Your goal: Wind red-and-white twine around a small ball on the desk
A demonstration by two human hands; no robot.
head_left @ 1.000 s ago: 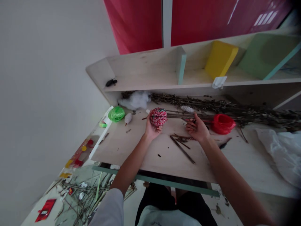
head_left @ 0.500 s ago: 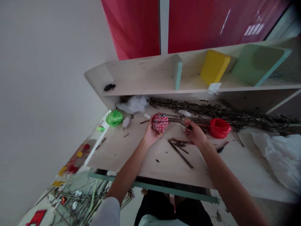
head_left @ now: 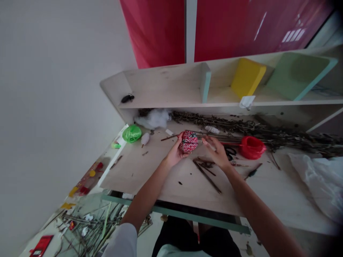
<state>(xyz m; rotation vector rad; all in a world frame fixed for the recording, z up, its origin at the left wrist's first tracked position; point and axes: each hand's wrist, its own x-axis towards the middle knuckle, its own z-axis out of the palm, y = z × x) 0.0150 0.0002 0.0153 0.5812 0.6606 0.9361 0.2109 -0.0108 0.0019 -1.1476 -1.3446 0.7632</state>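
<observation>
head view: a half-curled left hand (head_left: 176,151) cups a red-and-white yarn ball (head_left: 189,142) while the right hand (head_left: 218,153), seemingly empty, loosely spread, hovers near black-handled scissors (head_left: 230,151).

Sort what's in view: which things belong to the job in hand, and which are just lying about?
Likely in use:
round red-and-white string ball, in the left hand
red plastic twine roll, its strand running toward the right hand

Apparently lying about:
round green plastic bundle
fluffy white fibre clump

Ball (head_left: 190,142) | red-and-white strands, dark green patch near top | rounded | held in left of the hands (head_left: 174,154)
</observation>
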